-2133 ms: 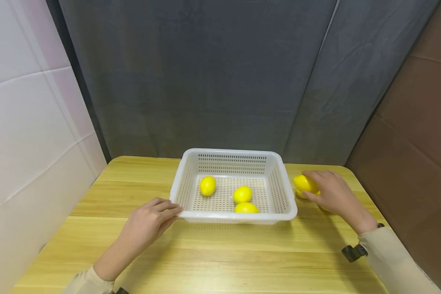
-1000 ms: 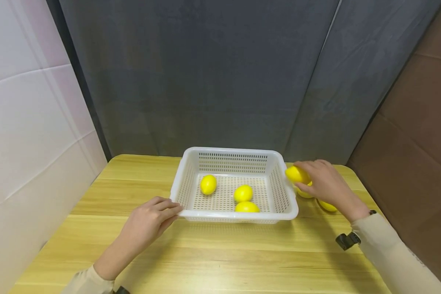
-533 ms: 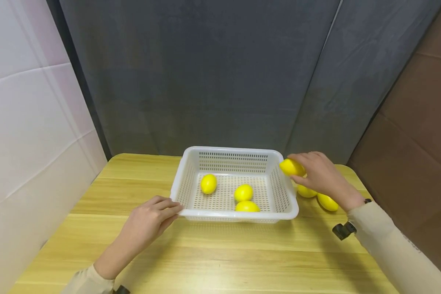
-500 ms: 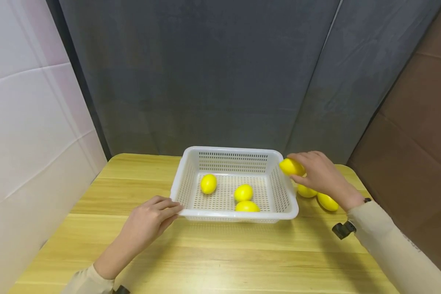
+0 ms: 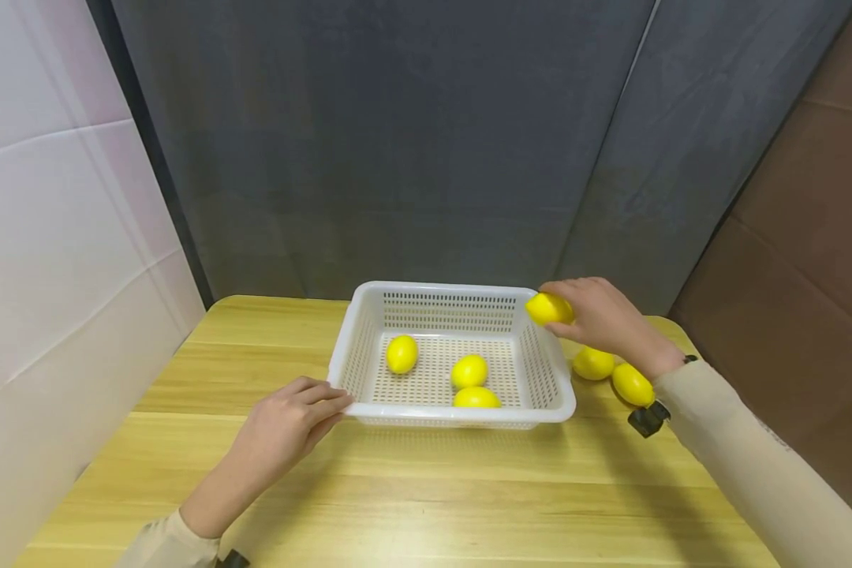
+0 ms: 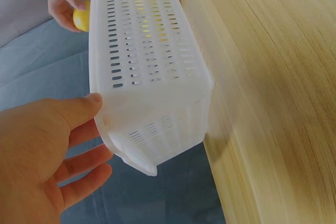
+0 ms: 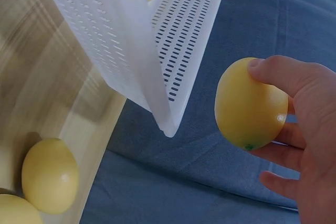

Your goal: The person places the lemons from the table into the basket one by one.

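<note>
My right hand holds a yellow lemon above the right rim of a white plastic basket. In the right wrist view the thumb lies on one side of this lemon and the fingers behind it; a small green mark shows at its end. My left hand grips the basket's near left corner, its thumb on the rim and its fingers round the corner in the left wrist view. Three lemons lie in the basket, one at the left and two touching near the front right.
Two more lemons, one nearer the basket and one farther right, lie on the wooden table beside the basket. Dark grey cloth hangs behind the table, with a white panel at left and a brown one at right.
My right hand has lifted the lemon from the table's right side and carried it up and left to the basket's rim, uncovering the two lemons there. The left hand stays at the corner.
</note>
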A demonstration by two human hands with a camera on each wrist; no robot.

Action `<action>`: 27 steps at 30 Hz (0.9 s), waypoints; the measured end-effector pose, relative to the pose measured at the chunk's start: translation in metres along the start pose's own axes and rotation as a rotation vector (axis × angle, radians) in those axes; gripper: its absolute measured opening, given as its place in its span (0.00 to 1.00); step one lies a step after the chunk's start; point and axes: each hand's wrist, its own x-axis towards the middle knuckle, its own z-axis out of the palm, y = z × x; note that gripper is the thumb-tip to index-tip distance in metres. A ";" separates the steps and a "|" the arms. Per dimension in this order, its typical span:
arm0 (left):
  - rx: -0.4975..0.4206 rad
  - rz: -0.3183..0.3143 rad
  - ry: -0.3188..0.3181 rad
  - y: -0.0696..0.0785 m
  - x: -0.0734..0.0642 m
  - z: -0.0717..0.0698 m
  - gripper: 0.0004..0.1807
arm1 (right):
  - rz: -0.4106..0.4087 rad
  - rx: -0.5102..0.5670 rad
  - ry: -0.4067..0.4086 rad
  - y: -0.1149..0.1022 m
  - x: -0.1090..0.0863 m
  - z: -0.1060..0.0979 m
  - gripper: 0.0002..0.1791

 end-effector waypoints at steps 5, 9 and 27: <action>0.004 -0.008 -0.011 0.001 0.000 0.000 0.17 | 0.021 0.032 -0.038 -0.001 0.010 -0.001 0.29; 0.000 -0.008 -0.011 0.000 0.001 0.000 0.18 | 0.032 0.059 -0.082 -0.003 0.018 -0.001 0.30; -0.003 0.002 -0.008 0.000 0.000 0.000 0.19 | 0.000 0.125 -0.220 -0.020 0.052 0.012 0.27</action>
